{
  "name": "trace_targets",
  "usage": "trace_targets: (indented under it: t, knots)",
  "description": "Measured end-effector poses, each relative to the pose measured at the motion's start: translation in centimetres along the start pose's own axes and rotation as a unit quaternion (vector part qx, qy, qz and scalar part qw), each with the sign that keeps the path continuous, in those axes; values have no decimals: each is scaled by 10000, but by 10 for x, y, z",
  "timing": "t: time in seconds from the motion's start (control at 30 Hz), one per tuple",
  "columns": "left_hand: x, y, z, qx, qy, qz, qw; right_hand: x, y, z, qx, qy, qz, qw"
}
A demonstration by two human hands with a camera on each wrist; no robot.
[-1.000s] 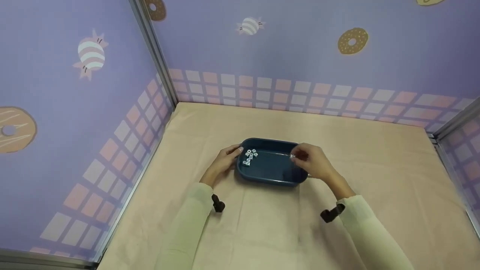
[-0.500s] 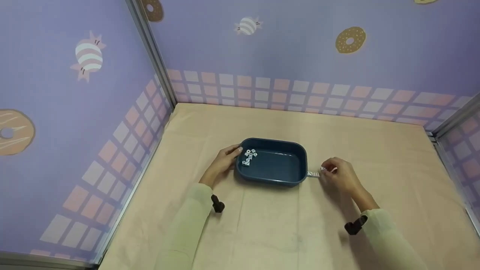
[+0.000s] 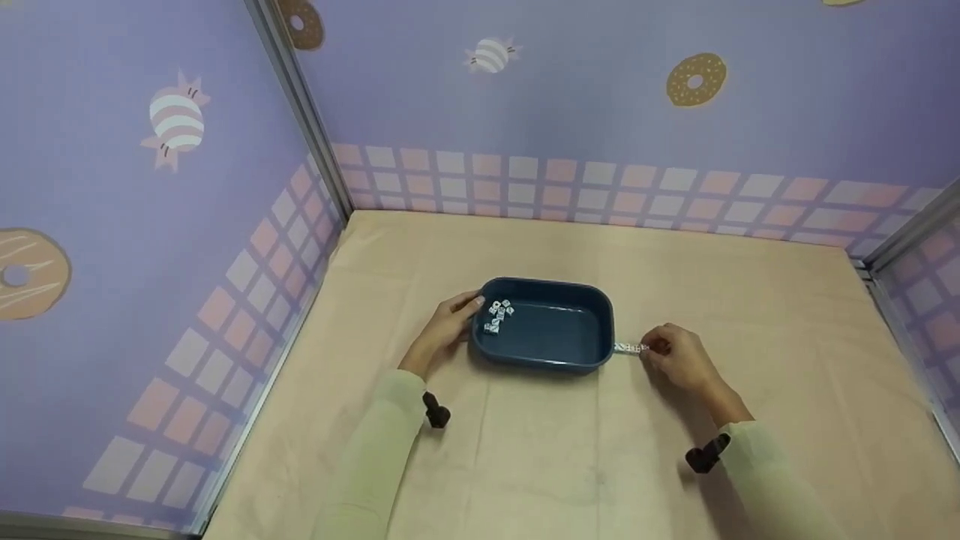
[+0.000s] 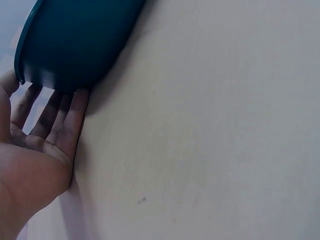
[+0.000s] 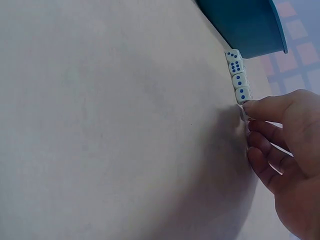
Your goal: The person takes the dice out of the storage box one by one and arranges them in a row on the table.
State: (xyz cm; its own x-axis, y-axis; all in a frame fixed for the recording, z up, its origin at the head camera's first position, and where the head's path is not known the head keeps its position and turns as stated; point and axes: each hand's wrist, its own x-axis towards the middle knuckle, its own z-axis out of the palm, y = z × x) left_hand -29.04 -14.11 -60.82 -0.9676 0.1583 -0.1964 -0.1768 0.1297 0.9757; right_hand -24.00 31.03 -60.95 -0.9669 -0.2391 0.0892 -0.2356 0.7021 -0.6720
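Note:
A dark blue rectangular tray (image 3: 559, 334) stands on the cloth, with several small white dice (image 3: 496, 315) bunched at its left end. My left hand (image 3: 442, 330) holds the tray's left end, thumb over the rim and fingers against the outer wall. Just outside the tray's right end, several dice lie in a straight row (image 5: 238, 75), blue pips showing in the right wrist view. At the row's outer end my right hand (image 3: 681, 358) pinches a die (image 5: 245, 115) between thumb and fingers. That die is mostly covered by the thumb and sits against or very near the last one.
A pale cloth (image 3: 540, 450) with creases covers the table. Purple patterned walls (image 3: 585, 90) rise at the back and both sides, joined by metal corner posts (image 3: 304, 112). Dark camera mounts (image 3: 706, 454) sit at both wrists.
My right hand has come out of the tray with a die, moved right, and lowered it to the row's outer end. My left hand stays on the tray.

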Motion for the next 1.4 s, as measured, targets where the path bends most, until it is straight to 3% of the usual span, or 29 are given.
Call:
trace_targets:
  t: [0.23,0.5,0.63,0.8,1.1,1.2,1.4]
  knots:
    - [-1,0,1,136,-16,4,9999,-3,3,1,-4,-90,-94,9999]
    - [-2,-2,1,-506,-240,-192,9982,-8,3,6,275,-78,170,9994]
    - [-3,-2,1,-388,-159,-234,9988,-7,3,9,353,-19,224,9991]
    - [-2,-2,1,-575,-82,-329,9978,-4,5,9,392,-26,247,9989]
    - [-1,-2,2,-649,-91,-288,9974,0,-3,2,363,-312,326,9983]
    - [-1,-1,1,-543,-68,-260,9982,3,-13,2,438,-54,295,9986]
    - [-2,1,0,-482,-47,-180,9987,23,-54,11,800,1311,-323,9876]
